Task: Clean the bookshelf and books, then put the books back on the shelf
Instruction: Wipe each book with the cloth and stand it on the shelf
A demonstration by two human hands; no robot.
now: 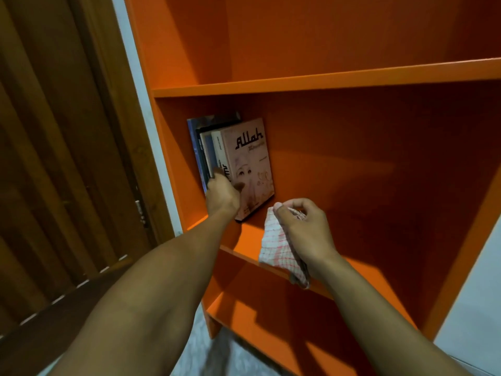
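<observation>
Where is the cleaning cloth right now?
In the head view, the checked cloth is held in the right hand, at the middle shelf's front edge, right of the books.

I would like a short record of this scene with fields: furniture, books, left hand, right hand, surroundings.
furniture: orange bookshelf
books: a few books standing upright at the left end of the middle shelf, the pink-covered book outermost
left hand: left hand grips the books near their bottom
right hand: right hand holds a red-and-white checked cloth above the shelf's front edge
surroundings: brown wooden door to the left
</observation>
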